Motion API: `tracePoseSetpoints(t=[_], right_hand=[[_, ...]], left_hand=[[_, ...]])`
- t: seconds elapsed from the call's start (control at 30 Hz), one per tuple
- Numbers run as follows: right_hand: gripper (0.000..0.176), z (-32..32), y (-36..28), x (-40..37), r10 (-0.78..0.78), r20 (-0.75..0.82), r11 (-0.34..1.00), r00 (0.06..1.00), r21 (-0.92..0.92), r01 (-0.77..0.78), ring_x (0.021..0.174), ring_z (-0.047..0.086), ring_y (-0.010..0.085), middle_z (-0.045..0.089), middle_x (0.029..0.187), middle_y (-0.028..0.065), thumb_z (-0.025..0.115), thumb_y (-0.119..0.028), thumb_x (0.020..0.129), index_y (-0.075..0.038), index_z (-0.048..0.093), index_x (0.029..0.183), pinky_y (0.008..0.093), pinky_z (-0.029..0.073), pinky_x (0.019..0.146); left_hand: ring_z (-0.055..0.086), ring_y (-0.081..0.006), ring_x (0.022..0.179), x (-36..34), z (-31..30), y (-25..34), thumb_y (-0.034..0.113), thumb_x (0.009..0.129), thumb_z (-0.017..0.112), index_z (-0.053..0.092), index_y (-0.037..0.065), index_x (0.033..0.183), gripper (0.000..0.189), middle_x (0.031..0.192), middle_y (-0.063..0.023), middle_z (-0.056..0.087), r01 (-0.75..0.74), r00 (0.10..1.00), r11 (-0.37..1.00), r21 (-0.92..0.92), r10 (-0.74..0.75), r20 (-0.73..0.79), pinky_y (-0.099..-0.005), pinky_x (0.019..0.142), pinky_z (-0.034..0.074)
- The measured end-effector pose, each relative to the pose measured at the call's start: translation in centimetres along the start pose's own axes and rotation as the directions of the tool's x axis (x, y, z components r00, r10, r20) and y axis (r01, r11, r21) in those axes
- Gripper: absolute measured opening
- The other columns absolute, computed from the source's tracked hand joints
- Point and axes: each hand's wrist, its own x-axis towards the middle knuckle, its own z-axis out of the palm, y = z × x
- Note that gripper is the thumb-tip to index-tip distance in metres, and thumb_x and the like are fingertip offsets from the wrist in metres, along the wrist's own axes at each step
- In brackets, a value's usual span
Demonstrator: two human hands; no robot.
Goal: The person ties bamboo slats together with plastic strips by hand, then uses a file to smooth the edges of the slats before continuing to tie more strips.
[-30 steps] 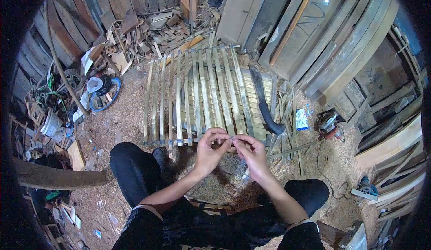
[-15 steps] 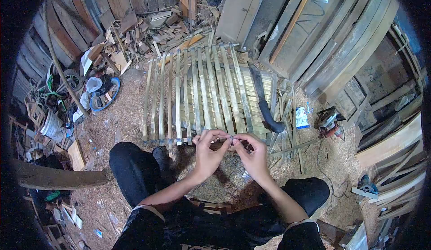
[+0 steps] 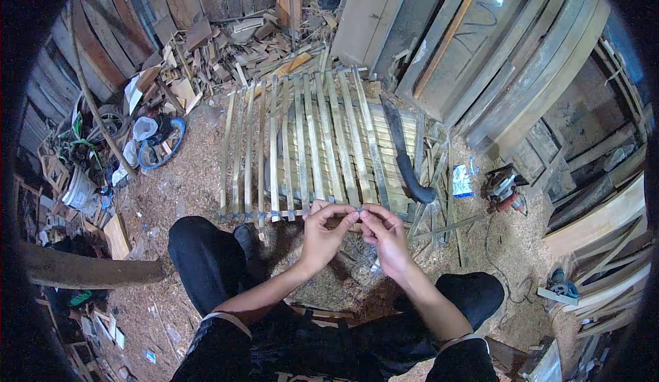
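Observation:
A frame of pale wooden slats (image 3: 307,131) lies in front of me, its slats side by side with gaps between them. Dark ties (image 3: 248,216) bind the slat ends to a crosspiece along the near edge. My left hand (image 3: 322,236) is closed in a pinch at the near end of a slat. Right against it, my right hand (image 3: 388,245) pinches too, fingertips almost touching. Something small and dark shows between the fingertips; the fingers hide most of it.
A long dark tool with a curved handle (image 3: 410,172) lies along the frame's right side. Farther right are a power tool (image 3: 506,193) and leaning boards (image 3: 508,73). A blue basin (image 3: 171,150) and scrap wood (image 3: 237,39) lie at the left and back, on sawdust.
My right hand has rolled slightly, its fingers curling in more. Both hands remain together at the same slat end. The frame stays in place.

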Motion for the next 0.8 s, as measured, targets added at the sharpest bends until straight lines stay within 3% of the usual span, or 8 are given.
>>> tracePoseSetpoints(t=[0.07,0.2,0.3,0.37,0.53,0.6,0.67,0.8], right_hand=[[0.028,0.4,-0.3,-0.3,0.018,-0.029,1.000,0.999,-0.011,-0.018,0.069,0.048,0.0019,0.059,0.080,-0.0076,0.073,-0.024,0.096,-0.007,0.069,0.118,0.0189,0.035,0.059],[0.027,0.5,-0.4,-0.3,0.047,-0.045,0.999,0.998,0.028,-0.045,0.068,0.047,0.0023,0.057,0.079,-0.0077,0.074,-0.024,0.096,-0.007,0.070,0.116,0.0200,0.034,0.057],[0.027,0.5,-0.5,-0.2,0.028,-0.024,0.999,0.999,0.036,-0.027,0.068,0.046,0.0021,0.057,0.079,-0.0079,0.074,-0.024,0.095,-0.006,0.070,0.115,0.0198,0.034,0.057],[0.027,0.4,-0.4,-0.1,0.019,-0.015,0.999,1.000,0.034,-0.018,0.067,0.046,0.0020,0.057,0.079,-0.0080,0.074,-0.024,0.096,-0.006,0.069,0.115,0.0200,0.034,0.057],[0.027,0.3,-0.4,0.0,0.039,-0.017,0.999,0.999,0.013,-0.038,0.068,0.046,0.0017,0.058,0.079,-0.0080,0.074,-0.025,0.096,-0.005,0.069,0.114,0.0200,0.035,0.059],[0.026,0.6,-0.7,-0.3,0.029,-0.075,0.996,0.997,-0.077,-0.035,0.070,0.047,0.0017,0.060,0.081,-0.0078,0.073,-0.026,0.097,-0.006,0.069,0.114,0.0198,0.037,0.060],[0.026,0.5,-0.7,-0.3,0.006,-0.061,0.995,0.998,-0.096,-0.012,0.070,0.048,0.0018,0.061,0.083,-0.0077,0.073,-0.026,0.097,-0.006,0.070,0.113,0.0197,0.037,0.061],[0.025,0.7,-0.8,-0.5,-0.025,-0.050,0.996,0.998,-0.091,0.021,0.071,0.049,0.0016,0.063,0.085,-0.0075,0.073,-0.027,0.097,-0.007,0.070,0.112,0.0194,0.038,0.062]], left_hand=[[0.053,-0.0151,0.091,0.1,-0.2,0.0,0.014,0.085,0.083,0.078,0.009,0.100,0.016,0.089,-0.0018,0.063,-0.072,0.997,0.995,0.074,0.071,0.024,-0.0302,0.082,0.043],[0.053,-0.0143,0.091,0.2,-0.2,0.4,0.013,0.084,0.084,0.079,0.010,0.100,0.016,0.089,-0.0011,0.067,-0.055,0.998,0.993,0.103,0.053,0.021,-0.0296,0.080,0.043],[0.053,-0.0147,0.091,0.5,-0.3,1.4,0.014,0.083,0.084,0.079,0.011,0.098,0.016,0.089,-0.0002,0.071,-0.045,0.999,0.995,0.092,0.048,-0.026,-0.0317,0.085,0.041],[0.053,-0.0156,0.091,0.7,-0.8,1.6,0.016,0.083,0.083,0.079,0.012,0.098,0.016,0.090,0.0010,0.074,-0.298,0.952,0.892,0.339,0.302,0.041,-0.0340,0.090,0.036],[0.054,-0.0170,0.093,0.9,-1.2,1.3,0.018,0.083,0.082,0.079,0.013,0.098,0.016,0.095,0.0016,0.075,-0.188,0.981,0.941,0.282,0.167,0.097,-0.0366,0.094,0.029],[0.054,-0.0173,0.094,1.0,-1.4,1.4,0.017,0.083,0.082,0.079,0.013,0.096,0.015,0.099,0.0020,0.076,-0.154,0.985,0.951,0.267,0.125,0.123,-0.0375,0.095,0.027],[0.054,-0.0177,0.094,1.0,-1.6,1.8,0.019,0.084,0.081,0.077,0.013,0.096,0.015,0.097,0.0009,0.076,-0.401,0.915,0.826,0.397,0.383,0.127,-0.0394,0.095,0.027],[0.054,-0.0183,0.094,0.8,-1.5,1.5,0.019,0.084,0.080,0.076,0.012,0.098,0.016,0.096,-0.0001,0.075,-0.471,0.877,0.760,0.448,0.458,0.144,-0.0404,0.095,0.026]])
